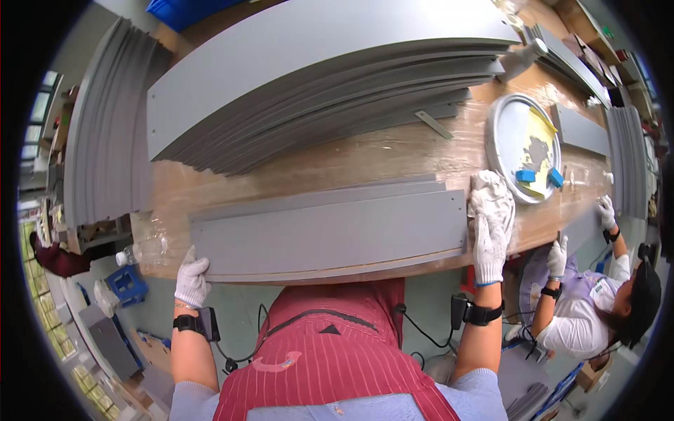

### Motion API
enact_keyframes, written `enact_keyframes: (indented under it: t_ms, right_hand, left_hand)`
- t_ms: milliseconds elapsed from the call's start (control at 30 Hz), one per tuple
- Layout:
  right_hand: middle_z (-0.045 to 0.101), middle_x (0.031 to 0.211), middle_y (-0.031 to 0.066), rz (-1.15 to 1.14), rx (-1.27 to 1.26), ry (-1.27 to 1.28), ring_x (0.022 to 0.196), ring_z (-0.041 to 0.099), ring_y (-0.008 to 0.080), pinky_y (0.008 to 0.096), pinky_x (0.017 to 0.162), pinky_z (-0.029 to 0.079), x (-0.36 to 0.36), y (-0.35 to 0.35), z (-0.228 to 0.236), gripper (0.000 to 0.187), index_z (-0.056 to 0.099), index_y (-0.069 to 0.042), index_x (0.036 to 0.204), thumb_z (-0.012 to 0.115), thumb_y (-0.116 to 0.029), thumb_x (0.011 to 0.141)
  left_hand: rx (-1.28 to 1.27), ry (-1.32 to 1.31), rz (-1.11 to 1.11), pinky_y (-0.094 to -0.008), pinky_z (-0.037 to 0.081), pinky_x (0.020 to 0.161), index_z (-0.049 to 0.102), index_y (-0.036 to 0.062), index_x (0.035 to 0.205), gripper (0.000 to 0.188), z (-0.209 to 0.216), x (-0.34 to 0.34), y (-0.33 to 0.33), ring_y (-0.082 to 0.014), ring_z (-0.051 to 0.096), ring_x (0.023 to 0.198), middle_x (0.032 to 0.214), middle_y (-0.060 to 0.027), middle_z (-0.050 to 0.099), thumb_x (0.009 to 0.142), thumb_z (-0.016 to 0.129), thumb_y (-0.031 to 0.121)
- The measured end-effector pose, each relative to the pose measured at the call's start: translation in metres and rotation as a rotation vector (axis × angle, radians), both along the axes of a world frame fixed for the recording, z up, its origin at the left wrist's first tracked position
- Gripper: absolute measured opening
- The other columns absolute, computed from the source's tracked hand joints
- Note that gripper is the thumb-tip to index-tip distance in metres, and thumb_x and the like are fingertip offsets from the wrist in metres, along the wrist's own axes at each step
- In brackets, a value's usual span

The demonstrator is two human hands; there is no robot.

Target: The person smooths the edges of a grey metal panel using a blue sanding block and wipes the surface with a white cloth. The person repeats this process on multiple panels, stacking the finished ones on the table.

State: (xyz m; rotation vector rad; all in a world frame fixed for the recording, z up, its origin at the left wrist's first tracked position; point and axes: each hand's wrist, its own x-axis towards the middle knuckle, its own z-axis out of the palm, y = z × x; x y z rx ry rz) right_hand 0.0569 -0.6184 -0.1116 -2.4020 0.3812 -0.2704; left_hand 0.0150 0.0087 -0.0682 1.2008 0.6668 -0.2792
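A long grey panel (330,235) with small holes at its ends lies along the table's near edge, on top of similar grey panels. My left hand (192,279), in a white knit glove, is closed at the panel's near left corner, with the thumb against its end. Beside the panel's right end, my right hand (489,245) wears a matching glove and is closed around a crumpled white cloth (491,196). The cloth partly hides those fingers. Along the panel's near edge runs a thin brownish strip.
Beyond lies a tall stack of grey panels (330,77), with a small metal strip (433,124) nearby. A round lid (497,140) carries yellow sheet, grey paste and blue blocks. A grey bottle (521,59) stands behind. At right, a co-worker (586,309) in white gloves handles a grey panel.
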Motion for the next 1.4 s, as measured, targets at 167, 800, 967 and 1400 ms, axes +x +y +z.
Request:
enact_keyframes:
  t_ms: [167,800,967,1400]
  right_hand:
    - [0.068,0.119,0.0154,-0.061,0.573,0.414,0.105,0.064,0.0264,0.0352,0.099,0.048,0.000,0.033,0.034,0.030,0.065,0.005,0.123,0.059,-0.009,0.097]
    - [0.058,0.098,0.0097,0.374,1.160,0.070,0.086,0.061,0.0234,0.0361,0.068,0.049,0.009,0.293,0.154,0.036,0.057,-0.001,0.115,0.061,-0.029,0.092]
    - [0.064,0.114,0.0242,0.623,1.609,0.118,0.084,0.070,0.0304,0.0365,0.054,0.057,0.021,0.416,0.197,0.071,0.050,0.008,0.135,0.070,-0.026,0.076]
    - [0.068,0.107,0.0136,0.709,1.513,0.252,0.088,0.070,0.0199,0.0291,0.075,0.058,0.050,0.666,0.294,0.041,0.056,0.007,0.127,0.060,-0.004,0.088]
  left_hand:
    - [-0.047,0.106,-0.030,-0.0414,0.046,0.109,0.037,-0.0022,0.150,0.065,0.022,0.004,-0.011,-0.0269,0.058,0.126,0.139,-0.0144,0.057,0.091,0.063,0.009]
    - [-0.004,-0.767,0.172,-0.0426,0.058,0.093,0.043,0.0040,0.146,0.056,0.244,0.029,0.006,-0.0265,0.064,0.116,0.131,-0.0130,0.061,0.097,0.065,0.020]
    - [-0.159,-0.661,0.106,-0.0369,0.059,0.090,0.057,-0.0043,0.129,0.038,0.265,0.050,0.088,-0.0243,0.070,0.103,0.113,-0.0133,0.069,0.091,0.061,0.000]
    - [0.192,-0.640,-0.265,-0.0305,0.057,0.085,0.055,0.0004,0.132,0.038,0.265,0.099,0.275,-0.0139,0.067,0.097,0.112,-0.0078,0.068,0.097,0.060,0.016]
